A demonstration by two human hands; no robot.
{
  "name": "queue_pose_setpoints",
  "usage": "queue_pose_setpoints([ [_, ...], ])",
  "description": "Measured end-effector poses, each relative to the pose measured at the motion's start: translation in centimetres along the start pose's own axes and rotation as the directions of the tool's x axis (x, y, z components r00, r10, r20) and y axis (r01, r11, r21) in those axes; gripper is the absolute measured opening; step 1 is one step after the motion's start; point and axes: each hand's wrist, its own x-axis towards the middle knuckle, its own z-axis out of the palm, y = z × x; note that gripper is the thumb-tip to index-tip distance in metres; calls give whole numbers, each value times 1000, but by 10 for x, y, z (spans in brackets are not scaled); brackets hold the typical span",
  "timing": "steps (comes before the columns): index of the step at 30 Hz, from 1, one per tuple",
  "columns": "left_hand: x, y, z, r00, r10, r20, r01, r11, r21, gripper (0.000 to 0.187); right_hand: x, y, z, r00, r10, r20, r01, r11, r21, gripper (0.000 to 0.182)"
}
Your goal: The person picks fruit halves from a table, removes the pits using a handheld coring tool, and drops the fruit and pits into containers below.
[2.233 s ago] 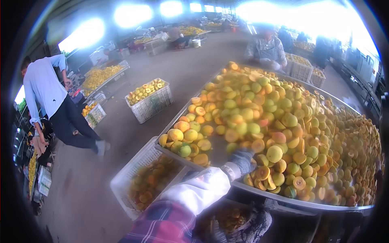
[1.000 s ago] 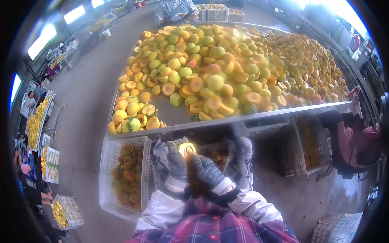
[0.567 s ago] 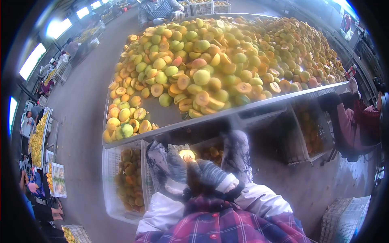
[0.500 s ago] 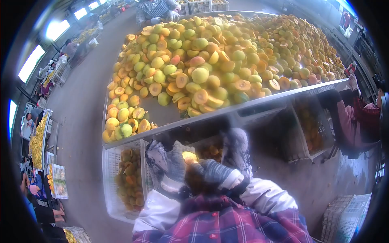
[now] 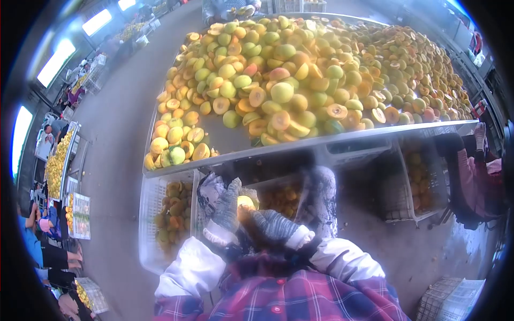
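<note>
Both my hands wear grey knit gloves and meet in front of my lap, below the table edge. My left hand (image 5: 229, 206) is closed around a yellow peach (image 5: 246, 202), whose pale cut side seems to face up. From the right, my right hand (image 5: 272, 223) bends in against the same peach with its fingers closed. Its fingertips are blurred and partly hidden, so anything else in them cannot be made out. Above the hands, the metal-edged table (image 5: 225, 130) bears a large heap of whole and halved peaches (image 5: 300, 80).
Below the table, a white crate (image 5: 151, 224) of peach halves stands left of my legs, and another crate (image 5: 399, 198) stands to the right. A co-worker's gloved hands (image 5: 243, 10) are at the far edge. Another person (image 5: 471, 176) sits at right. Stacked crates (image 5: 452, 299) are lower right.
My view has shifted, so the table sits slightly further right and higher in it. Both hands stay together at the peach, with the left fingers now turned more upright.
</note>
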Motion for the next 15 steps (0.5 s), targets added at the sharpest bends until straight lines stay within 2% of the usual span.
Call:
queue_pose_setpoints([
  [1, 5, 8, 8, 952, -271, 143, 306, 819, -485, 38, 2, -7, -5, 981, -185, -51, 170, 962, -213, 41],
  [2, 10, 15, 14, 957, -251, 146, 290, 822, -490, 38, 3, -13, -9, 929, -365, -58, 308, 852, -424, 41],
  [3, 15, 25, 18, 901, -419, 111, 386, 659, -645, 38, 4, -13, -9, 927, -370, -64, 307, 845, -439, 41],
  [4, 20, 33, 23, 809, -576, 114, 434, 456, -777, 39, 4, -8, -2, 896, -421, -138, 264, 757, -598, 39],
  [5, 21, 38, 30, 839, -544, 8, 367, 554, -748, 44, 3, 1, 7, 856, -478, -198, 197, 654, -730, 38],
  [6, 22, 44, 29, 841, -541, 11, 366, 554, -748, 44, 3, 12, 14, 807, -538, -245, 110, 544, -832, 37],
  [7, 22, 56, 24, 848, -530, 23, 426, 654, -625, 45, 11, 28, 9, 747, -633, 202, -33, -339, -940, 33],
  [8, 18, 70, 16, 853, -521, 36, 471, 738, -484, 47, 7, 42, 16, 747, -633, 202, -33, -339, -940, 33],
  [9, 9, 102, 5, 953, -291, -90, 233, 886, -400, 48, 3, 37, 20, 739, -667, -92, 261, 409, -875, 32],
  [10, 9, 99, 7, 954, -286, -93, 227, 888, -399, 48, 2, 33, 21, 812, -493, -314, 434, 868, -240, 30],
  [11, 12, 92, 12, 891, -445, -89, 338, 782, -524, 49, 3, 34, 19, 807, -500, -313, 439, 863, -248, 30],
  [12, 15, 85, 18, 804, -592, -60, 424, 641, -640, 50, 4, 37, 16, 826, -507, -247, 315, 778, -544, 31],
  [13, 16, 75, 21, 804, -591, -67, 417, 641, -645, 50, 3, 29, 13, 852, -490, -184, 176, 599, -781, 32],
  [14, 16, 62, 20, 827, -561, -35, 461, 713, -529, 46, -2, 22, 5, 852, -494, -177, 183, 596, -782, 32],
  [15, 17, 67, 15, 845, -534, 4, 491, 774, -400, 42, -13, -13, -16, 882, -471, 18, 345, 620, -704, 32],
])
